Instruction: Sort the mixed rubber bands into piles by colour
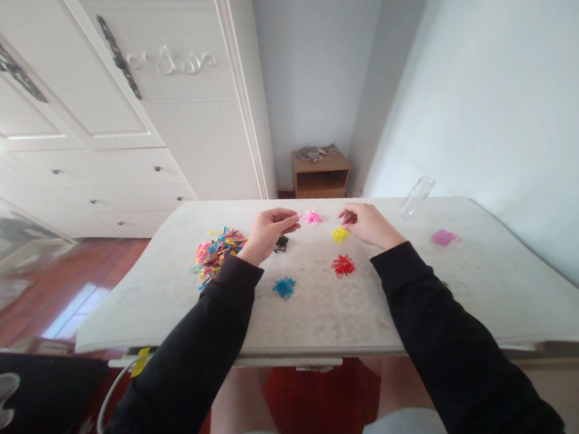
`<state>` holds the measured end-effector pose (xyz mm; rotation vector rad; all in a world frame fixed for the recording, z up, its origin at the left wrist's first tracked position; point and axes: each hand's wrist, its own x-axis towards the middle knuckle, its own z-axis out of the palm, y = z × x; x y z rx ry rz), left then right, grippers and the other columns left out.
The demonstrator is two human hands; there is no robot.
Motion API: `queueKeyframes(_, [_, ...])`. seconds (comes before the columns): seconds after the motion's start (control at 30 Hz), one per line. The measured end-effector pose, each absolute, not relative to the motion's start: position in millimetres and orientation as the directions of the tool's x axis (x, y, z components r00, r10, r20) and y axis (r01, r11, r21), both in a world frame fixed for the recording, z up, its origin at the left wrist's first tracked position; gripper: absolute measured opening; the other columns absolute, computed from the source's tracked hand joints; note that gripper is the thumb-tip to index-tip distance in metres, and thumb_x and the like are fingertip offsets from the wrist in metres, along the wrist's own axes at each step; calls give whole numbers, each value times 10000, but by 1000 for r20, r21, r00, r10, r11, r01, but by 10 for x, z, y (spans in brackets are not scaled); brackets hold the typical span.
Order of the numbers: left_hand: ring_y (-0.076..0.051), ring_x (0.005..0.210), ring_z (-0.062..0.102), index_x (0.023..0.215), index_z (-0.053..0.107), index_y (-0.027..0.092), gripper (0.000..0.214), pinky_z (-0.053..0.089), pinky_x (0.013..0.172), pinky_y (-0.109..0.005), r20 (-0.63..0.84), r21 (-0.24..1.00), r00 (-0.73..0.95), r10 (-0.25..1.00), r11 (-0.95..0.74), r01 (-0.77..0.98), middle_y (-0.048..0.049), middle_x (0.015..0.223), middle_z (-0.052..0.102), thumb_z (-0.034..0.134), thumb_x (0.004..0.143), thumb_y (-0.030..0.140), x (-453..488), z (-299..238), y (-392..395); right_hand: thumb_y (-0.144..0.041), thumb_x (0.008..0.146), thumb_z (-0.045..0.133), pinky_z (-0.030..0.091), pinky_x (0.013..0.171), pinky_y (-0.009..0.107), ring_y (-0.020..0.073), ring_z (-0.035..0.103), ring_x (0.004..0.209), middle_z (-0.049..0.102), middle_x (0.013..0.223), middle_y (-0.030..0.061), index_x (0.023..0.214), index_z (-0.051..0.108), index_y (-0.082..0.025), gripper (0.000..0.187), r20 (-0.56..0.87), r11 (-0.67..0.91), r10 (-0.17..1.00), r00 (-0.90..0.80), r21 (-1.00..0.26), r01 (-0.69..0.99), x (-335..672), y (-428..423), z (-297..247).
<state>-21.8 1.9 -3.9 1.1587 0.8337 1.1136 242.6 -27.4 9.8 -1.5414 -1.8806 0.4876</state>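
Note:
My left hand (270,232) is pinched at the fingertips on what looks like a pink rubber band, just left of the pink rubber band pile (312,217). Beneath that hand lies a black rubber band pile (281,244), partly hidden. My right hand (367,223) has thumb and fingers closed together over the edge of the yellow rubber band pile (340,234); whatever is between them is too small to make out. Nearer to me are a red pile (343,265) and a blue pile (284,287). Left of my left hand spreads a large mixed-colour heap (222,248) of bands.
A clear jar (417,197) leans at the back right of the white table (318,328). A pink-purple pouch-like item (445,237) lies on the right side. White cabinets (187,131) and a small wooden stand (321,174) are beyond the table.

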Motion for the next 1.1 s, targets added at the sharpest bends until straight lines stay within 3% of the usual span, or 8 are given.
queueKeyframes(0.2, [-142, 677, 699, 828, 757, 121, 406, 587, 745, -297, 108, 990, 214, 971, -86, -109, -61, 756, 741, 938, 598, 403, -270, -74, 61, -29, 712, 688, 485, 694, 286, 169, 652, 707, 739, 804, 30, 915, 706, -177, 253, 289, 245, 953, -89, -563, 789, 2428, -236, 53])
queueKeyframes(0.33, [-153, 653, 692, 794, 764, 119, 230, 561, 675, -279, 131, 981, 216, 968, -158, 113, -65, 702, 732, 853, 711, 313, -162, -88, 135, -88, 751, 663, 484, 725, 311, 172, 624, 709, 724, 860, 43, 970, 692, -179, 239, 373, 256, 927, -43, -544, 799, 2432, -223, 55])
queueKeyframes(0.47, [-140, 614, 656, 787, 793, 106, 107, 496, 620, -248, 198, 862, 220, 955, -276, 425, -56, 624, 700, 750, 788, 204, 82, -10, 336, -169, 773, 673, 492, 757, 333, 183, 614, 750, 700, 951, 60, 1033, 664, -184, 260, 437, 288, 899, -27, -543, 789, 2414, -198, 24])
queueKeyframes(0.57, [-139, 603, 642, 798, 809, 103, 116, 476, 616, -243, 127, 769, 166, 978, -203, 607, -46, 590, 679, 741, 800, 197, 256, 39, 473, -177, 774, 652, 492, 767, 334, 186, 609, 767, 689, 955, 56, 1007, 648, -193, 233, 439, 296, 898, -23, -565, 770, 2420, -177, -6])
queueKeyframes(0.83, [-148, 619, 668, 956, 808, 109, 203, 491, 678, -247, 90, 670, 102, 991, -136, 730, -41, 587, 675, 722, 831, 244, 60, 118, 447, -182, 766, 629, 474, 759, 332, 189, 610, 760, 694, 909, 51, 955, 649, -197, 190, 453, 291, 891, 8, -585, 757, 2445, -164, -39])
queueKeyframes(1.0, [-145, 566, 594, 705, 761, 136, 67, 439, 615, -255, 20, 594, 61, 998, -61, 802, -26, 534, 629, 770, 683, 199, -864, 445, 407, -196, 791, 624, 477, 776, 333, 188, 606, 764, 703, 924, 63, 937, 672, -185, 155, 471, 326, 881, -38, -548, 771, 2409, -173, -37])
queueKeyframes(1.1, [-135, 514, 533, 592, 724, 171, 169, 403, 579, -253, -96, 536, 59, 994, 1, 844, 4, 467, 579, 860, 511, 234, -1350, 533, 355, -181, 798, 620, 477, 787, 333, 188, 602, 765, 712, 944, 73, 933, 689, -177, 151, 471, 333, 880, -61, -520, 787, 2384, -173, -40])
